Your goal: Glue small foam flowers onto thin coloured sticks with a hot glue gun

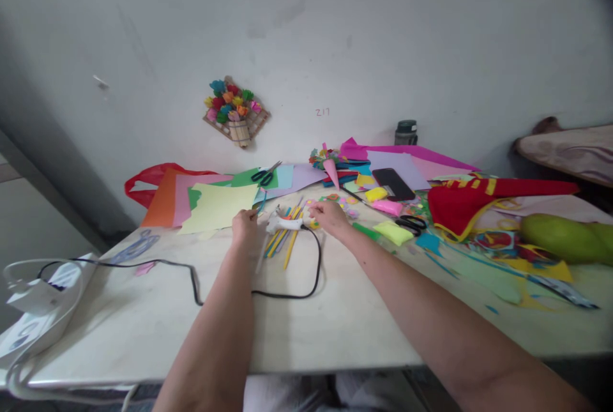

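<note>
My left hand is closed in a pinch at the edge of the pale yellow paper. A thin blue strip with a bit of pink at its top rises from those fingertips. My right hand is also pinched, beside small paper flower cut-outs; what its fingers hold, if anything, is too small to make out. Between my hands a white glue gun lies across several yellow and blue paper sticks. Its black cord loops toward me.
Coloured sheets and scissors lie at the back. To the right are a phone, black-handled scissors, clay packets, red cloth and paper scraps. A power strip sits at the left edge, with the cord crossing the table.
</note>
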Demonstrator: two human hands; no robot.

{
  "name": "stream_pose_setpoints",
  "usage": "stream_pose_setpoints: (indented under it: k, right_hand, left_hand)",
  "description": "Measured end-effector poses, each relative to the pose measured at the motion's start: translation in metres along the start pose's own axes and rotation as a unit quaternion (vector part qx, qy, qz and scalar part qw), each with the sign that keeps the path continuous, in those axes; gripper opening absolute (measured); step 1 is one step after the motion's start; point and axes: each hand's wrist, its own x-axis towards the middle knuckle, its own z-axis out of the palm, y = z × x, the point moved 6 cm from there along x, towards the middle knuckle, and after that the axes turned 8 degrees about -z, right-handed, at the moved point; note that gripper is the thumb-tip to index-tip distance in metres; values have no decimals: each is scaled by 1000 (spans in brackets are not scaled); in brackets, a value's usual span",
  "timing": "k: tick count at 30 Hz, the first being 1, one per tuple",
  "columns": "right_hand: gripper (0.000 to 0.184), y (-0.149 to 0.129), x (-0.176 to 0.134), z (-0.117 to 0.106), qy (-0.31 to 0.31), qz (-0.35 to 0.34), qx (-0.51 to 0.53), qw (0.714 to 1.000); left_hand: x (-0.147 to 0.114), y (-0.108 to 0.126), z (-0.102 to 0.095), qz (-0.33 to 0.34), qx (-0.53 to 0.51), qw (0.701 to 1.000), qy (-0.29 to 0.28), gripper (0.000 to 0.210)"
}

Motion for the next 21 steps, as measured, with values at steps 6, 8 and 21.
stream_pose_setpoints:
  k: [6,8,21]
  right_hand:
    - [22,11,5,-2,21,18,40,999]
    - [22,17,7,-2,27,25,54,998]
    - [21,24,10,-3,44,33,75,996]
  left_hand:
    - [1,-3,7,8,24,1000,3,31]
    - [3,-6,10,8,38,999,0,31]
    - [-1,-6,-14,-26,-20,994,100,26]
